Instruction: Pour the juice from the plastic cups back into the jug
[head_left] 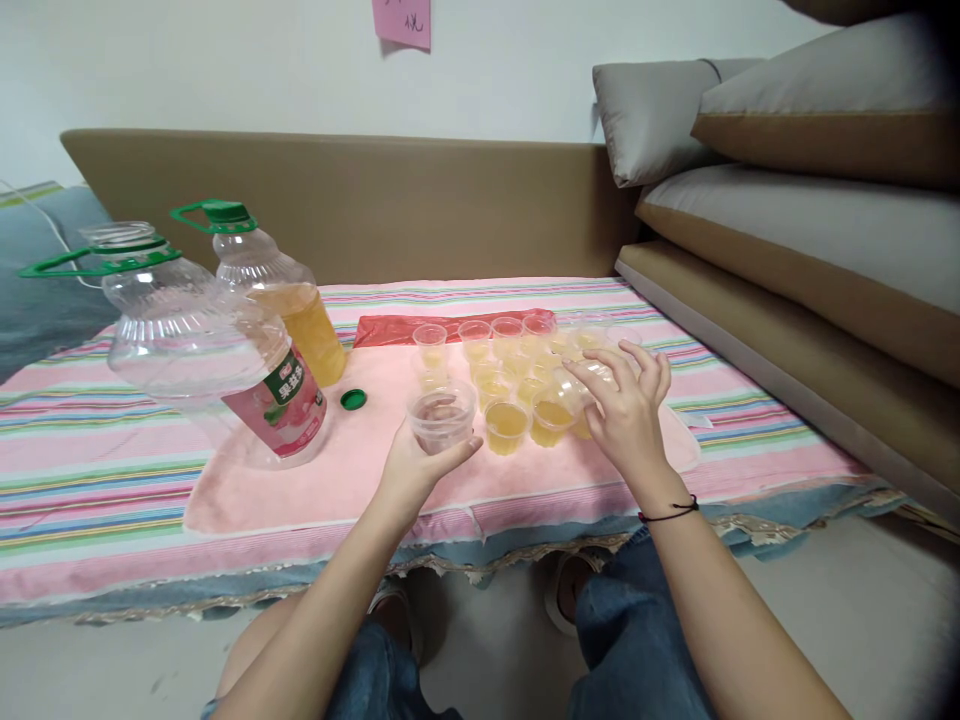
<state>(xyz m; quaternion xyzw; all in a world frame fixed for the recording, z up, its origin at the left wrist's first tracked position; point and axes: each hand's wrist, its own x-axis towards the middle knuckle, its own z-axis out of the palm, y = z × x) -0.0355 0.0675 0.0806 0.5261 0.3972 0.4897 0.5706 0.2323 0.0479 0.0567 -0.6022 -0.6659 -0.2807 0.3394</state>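
My left hand [424,460] is wrapped round a clear plastic cup [441,418], held upright in front of the group of cups. No yellow liquid shows inside it. My right hand [630,415] has its thumb and fingers closed on another clear plastic cup [574,385], which is tilted over the right side of the group. Beneath and beside it stand several cups of yellow drink [507,425] in close rows. Behind the left-hand cup, a further clear cup [430,345] stands at the group's left end. My right palm is hidden.
A large uncapped bottle [277,400] with a pink label stands at left, apparently without drink. Behind it is a capped bottle [307,320] of yellow drink. A green cap [353,400] and red plastic sheet [390,330] lie nearby. Cushions [810,220] are stacked at right.
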